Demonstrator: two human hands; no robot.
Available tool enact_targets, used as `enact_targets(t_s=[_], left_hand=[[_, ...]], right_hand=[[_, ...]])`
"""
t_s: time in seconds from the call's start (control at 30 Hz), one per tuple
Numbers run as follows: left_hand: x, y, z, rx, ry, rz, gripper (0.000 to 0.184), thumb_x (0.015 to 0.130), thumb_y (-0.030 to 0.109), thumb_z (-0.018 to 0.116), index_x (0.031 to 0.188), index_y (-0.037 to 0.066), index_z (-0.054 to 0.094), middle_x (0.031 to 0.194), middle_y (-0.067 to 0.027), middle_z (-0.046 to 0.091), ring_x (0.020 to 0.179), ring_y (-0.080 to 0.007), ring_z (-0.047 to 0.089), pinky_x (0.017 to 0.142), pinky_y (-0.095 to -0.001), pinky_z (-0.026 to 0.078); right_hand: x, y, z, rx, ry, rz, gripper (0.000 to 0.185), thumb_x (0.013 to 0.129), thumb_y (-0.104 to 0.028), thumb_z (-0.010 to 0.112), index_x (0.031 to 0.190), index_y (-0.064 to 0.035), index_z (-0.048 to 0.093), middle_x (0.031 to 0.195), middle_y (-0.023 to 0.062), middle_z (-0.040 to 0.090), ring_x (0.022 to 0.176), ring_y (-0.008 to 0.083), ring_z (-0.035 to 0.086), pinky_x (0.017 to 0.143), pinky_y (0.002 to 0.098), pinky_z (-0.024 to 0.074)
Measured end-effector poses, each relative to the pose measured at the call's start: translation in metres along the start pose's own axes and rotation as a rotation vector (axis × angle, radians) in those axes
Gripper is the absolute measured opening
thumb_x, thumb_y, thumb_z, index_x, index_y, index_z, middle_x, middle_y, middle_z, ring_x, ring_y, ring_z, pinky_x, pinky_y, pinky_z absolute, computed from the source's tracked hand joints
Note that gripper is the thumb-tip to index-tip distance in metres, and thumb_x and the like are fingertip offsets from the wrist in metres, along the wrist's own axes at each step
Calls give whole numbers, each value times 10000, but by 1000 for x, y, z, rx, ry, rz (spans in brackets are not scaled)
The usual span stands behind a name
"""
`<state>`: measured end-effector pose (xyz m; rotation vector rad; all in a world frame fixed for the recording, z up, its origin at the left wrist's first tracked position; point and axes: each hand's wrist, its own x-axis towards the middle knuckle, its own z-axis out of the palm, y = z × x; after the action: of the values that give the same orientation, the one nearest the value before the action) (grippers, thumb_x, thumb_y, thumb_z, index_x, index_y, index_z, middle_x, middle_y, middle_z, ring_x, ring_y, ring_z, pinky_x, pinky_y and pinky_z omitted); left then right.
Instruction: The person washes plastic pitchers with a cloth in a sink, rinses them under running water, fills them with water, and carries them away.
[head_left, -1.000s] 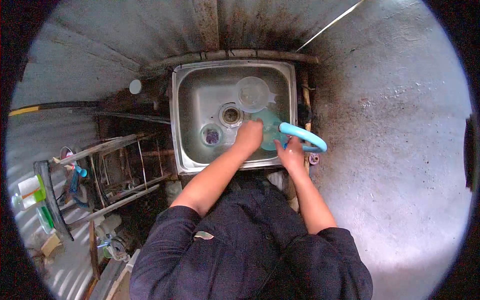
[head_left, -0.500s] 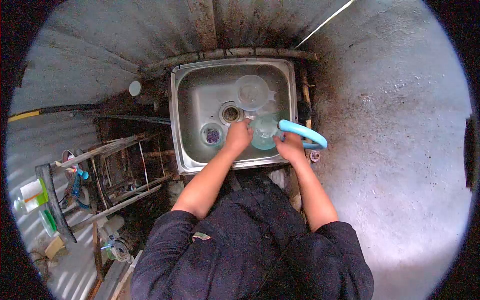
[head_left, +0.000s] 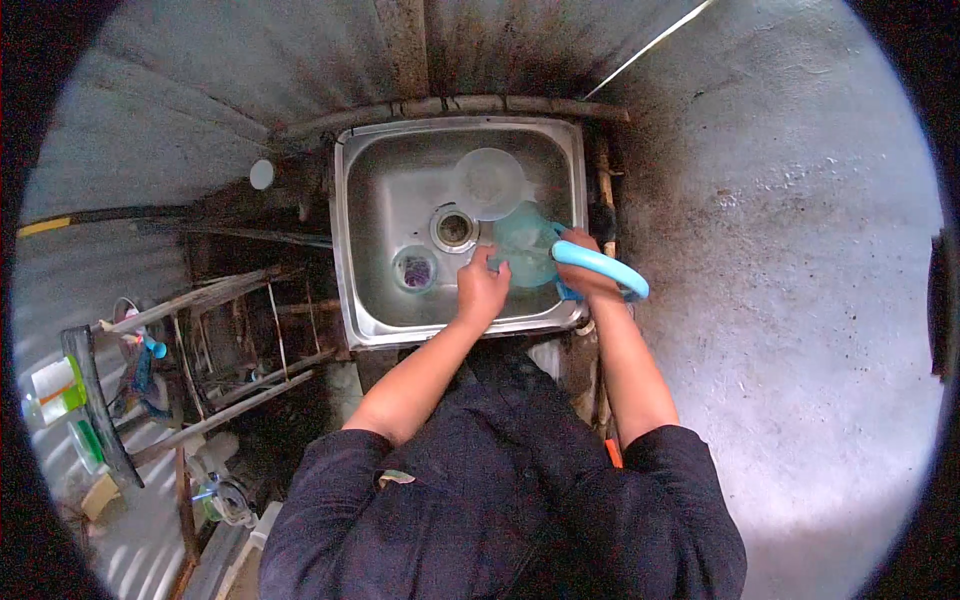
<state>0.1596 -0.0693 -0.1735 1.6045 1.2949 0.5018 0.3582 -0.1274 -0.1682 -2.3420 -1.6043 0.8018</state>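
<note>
A see-through teal container (head_left: 524, 245) is in the steel sink (head_left: 365, 322), between my two hands. My right hand (head_left: 583, 258) is closed on its right side, with the fingers partly hidden behind a light blue hose-like tube (head_left: 608, 264). At the container's lower left is my left hand (head_left: 482, 290), its thumb and forefinger spread apart. I cannot tell whether it touches the rim. Above the teal container lies a round, clear, bowl-like vessel (head_left: 489, 184). A small clear bowl (head_left: 414, 269) with something purple in it sits left of my left hand.
The drain (head_left: 453, 229) is in the sink's middle. A grey wall (head_left: 770, 280) stands close on the right. To the left is a wooden rack (head_left: 240, 350), with bottles (head_left: 58, 388) beyond it. A bamboo pole (head_left: 450, 106) runs behind the sink.
My right hand has moved up behind the blue tube, and the teal container has shifted or turned. My left hand has dropped slightly, its fingers now spread. The view has moved a little.
</note>
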Motion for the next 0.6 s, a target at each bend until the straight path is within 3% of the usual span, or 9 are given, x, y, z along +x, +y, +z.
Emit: enact_targets(t_s=[0.1,0.23,0.33,0.43,0.53,0.6], left_hand=[[-2,-7,6,-59,76,-50,325,724,152,689,976,-5,559,621,-163,621,595,-308,638,596,-380,493],[-6,-12,8,-10,161,-136,341,694,168,716,919,-2,524,651,-175,619,628,-325,633,612,-392,485],[-10,-32,18,6,254,-66,360,680,163,721,909,1,494,686,-177,607,677,-304,635,607,-404,477],[-12,-46,26,-199,171,-290,403,685,168,722,946,-11,473,818,-183,607,715,-275,628,576,-360,486],[-21,-24,29,-672,182,-531,372,730,131,687,975,-22,451,930,-199,583,772,-270,628,597,-303,530],[-19,-28,29,-1002,3,-693,315,782,106,625,981,-31,423,982,-229,558,812,-298,629,646,-300,561]], right_hand=[[9,-8,-2,108,240,-102,244,748,-131,617,953,-1,601,911,213,574,902,379,576,750,408,468],[36,-15,3,199,218,-134,260,733,-116,672,950,12,609,954,190,578,889,339,592,761,380,483],[46,-14,19,272,259,-188,246,741,-119,696,935,11,620,1019,173,583,902,313,599,795,351,493],[48,-21,21,338,237,-204,209,763,-121,695,926,-4,640,1053,163,579,948,293,590,831,333,490],[53,-19,29,416,189,-190,184,775,-135,693,933,-43,674,1087,145,571,1010,282,570,845,344,489],[57,-19,36,556,156,-151,193,762,-180,712,931,-87,699,1113,127,572,1026,288,564,849,376,493]])
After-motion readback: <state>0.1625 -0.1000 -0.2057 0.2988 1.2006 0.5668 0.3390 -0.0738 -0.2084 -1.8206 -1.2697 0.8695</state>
